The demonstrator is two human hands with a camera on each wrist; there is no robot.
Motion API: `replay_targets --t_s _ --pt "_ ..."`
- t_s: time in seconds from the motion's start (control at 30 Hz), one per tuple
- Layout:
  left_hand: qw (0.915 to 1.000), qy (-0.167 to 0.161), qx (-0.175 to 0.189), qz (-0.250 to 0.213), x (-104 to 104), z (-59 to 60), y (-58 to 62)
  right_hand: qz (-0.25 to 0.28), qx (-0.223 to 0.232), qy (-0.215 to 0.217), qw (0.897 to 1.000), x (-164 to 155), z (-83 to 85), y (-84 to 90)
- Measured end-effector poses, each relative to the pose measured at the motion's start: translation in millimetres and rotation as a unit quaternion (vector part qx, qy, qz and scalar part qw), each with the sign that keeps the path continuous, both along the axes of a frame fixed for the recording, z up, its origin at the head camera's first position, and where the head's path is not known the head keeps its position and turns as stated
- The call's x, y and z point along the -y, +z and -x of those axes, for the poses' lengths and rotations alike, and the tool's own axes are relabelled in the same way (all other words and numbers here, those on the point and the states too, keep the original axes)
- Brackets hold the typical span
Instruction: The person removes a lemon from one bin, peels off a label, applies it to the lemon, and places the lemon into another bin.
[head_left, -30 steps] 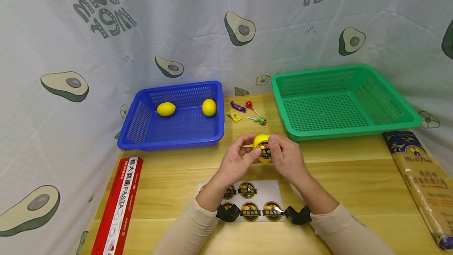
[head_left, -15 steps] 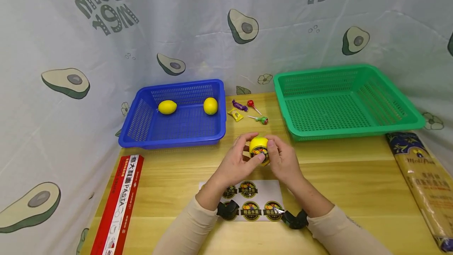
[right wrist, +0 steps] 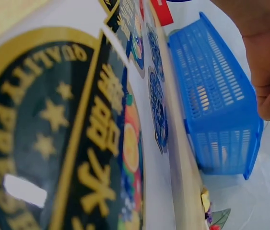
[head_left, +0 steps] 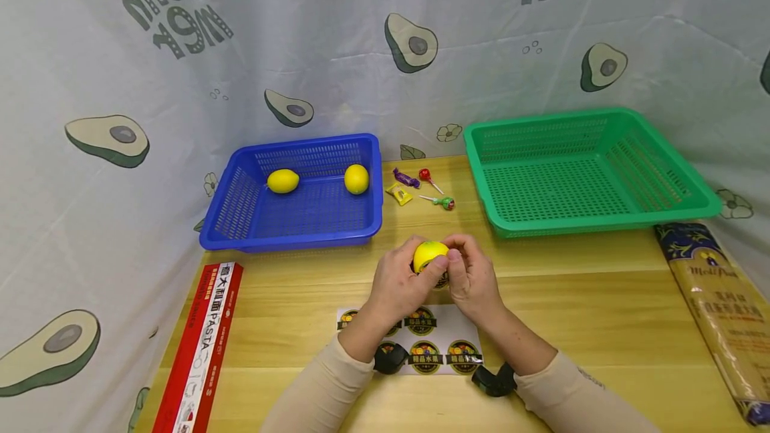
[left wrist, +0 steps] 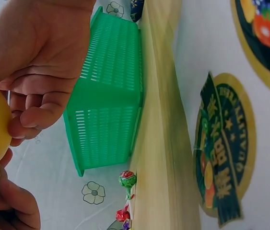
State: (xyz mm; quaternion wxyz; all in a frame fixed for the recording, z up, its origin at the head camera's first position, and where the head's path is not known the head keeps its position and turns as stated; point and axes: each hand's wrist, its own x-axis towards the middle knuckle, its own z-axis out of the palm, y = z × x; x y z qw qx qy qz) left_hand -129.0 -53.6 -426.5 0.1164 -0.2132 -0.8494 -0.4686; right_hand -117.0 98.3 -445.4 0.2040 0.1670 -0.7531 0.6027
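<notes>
Left hand (head_left: 396, 280) and right hand (head_left: 476, 280) clasp a lemon (head_left: 428, 253).

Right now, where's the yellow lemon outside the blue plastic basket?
In the head view, the lemon is right of centre, held between left hand and right hand, above the white sticker sheet.

The surface (head_left: 577, 326) is smooth, grained wood; along its far edge, plastic blue basket (head_left: 301, 244) and green basket (head_left: 601, 222); nearer its front edge, glossy stickers (head_left: 426, 357); the lemon (head_left: 430, 252) looks smooth.
</notes>
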Motion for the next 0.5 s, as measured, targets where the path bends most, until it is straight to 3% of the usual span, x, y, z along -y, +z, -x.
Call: replay_targets --t_s 0.17,0.27,0.37,0.43,0.5 --pt "0.9994 -0.005 -0.029 -0.02 0 2.7 -3.8 -0.001 0.027 0.005 1.0 -1 1.2 2.8" --pt "0.9989 -0.004 -0.034 -0.031 1 4.3 -5.7 0.0 0.076 0.018 0.997 -5 2.1 6.3" --pt "0.9989 -0.008 -0.014 -0.043 4 5.8 -6.1 -0.008 0.132 0.03 0.991 -10 4.1 12.1" --pt "0.9979 -0.034 0.008 -0.056 8 7.3 -4.7 -0.018 0.165 0.047 0.985 -15 7.1 16.0" --pt "0.9937 -0.083 0.034 -0.068 12 8.9 -2.0 -0.036 0.197 0.071 0.977 -21 10.3 20.3"
